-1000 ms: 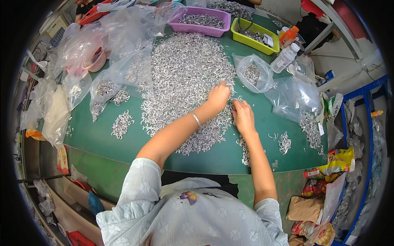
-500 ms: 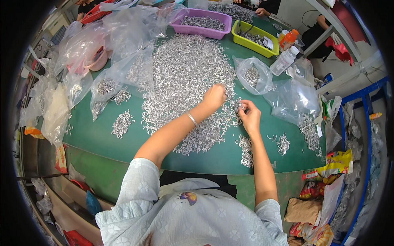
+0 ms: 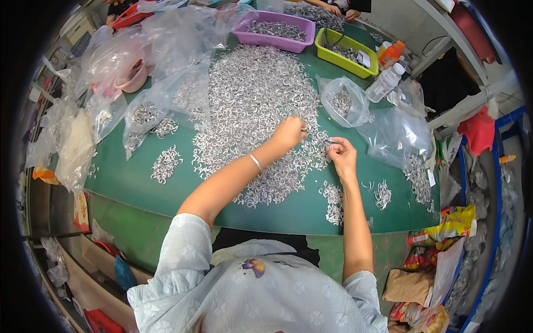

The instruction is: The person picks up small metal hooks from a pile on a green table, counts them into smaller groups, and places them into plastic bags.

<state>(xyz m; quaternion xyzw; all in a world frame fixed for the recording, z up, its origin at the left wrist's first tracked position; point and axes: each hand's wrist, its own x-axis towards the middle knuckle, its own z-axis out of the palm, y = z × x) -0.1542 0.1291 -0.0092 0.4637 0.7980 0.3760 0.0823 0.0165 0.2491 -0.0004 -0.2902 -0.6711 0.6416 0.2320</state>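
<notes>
A big heap of small silver metal rings (image 3: 250, 105) covers the middle of the green table (image 3: 133, 183). My left hand (image 3: 288, 133) rests on the heap's right edge with its fingers curled over the rings; a thin bracelet is on that wrist. Just to the right, my right hand (image 3: 341, 152) is raised a little above the table and pinches a few small rings between its fingertips. Below it lie small sorted clusters of rings (image 3: 333, 197), with another cluster (image 3: 383, 194) further right.
Clear plastic bags (image 3: 166, 39) crowd the left and back; one open bag with rings (image 3: 344, 102) and another bag (image 3: 394, 133) lie right. A purple tray (image 3: 277, 30) and a yellow-green tray (image 3: 344, 53) stand at the back, beside bottles (image 3: 386, 80). Another person's hands (image 3: 338, 8) work at the far edge.
My right hand has lifted off the table and moved right and up, away from the heap, with rings pinched in it. My left hand stayed at the heap's edge.
</notes>
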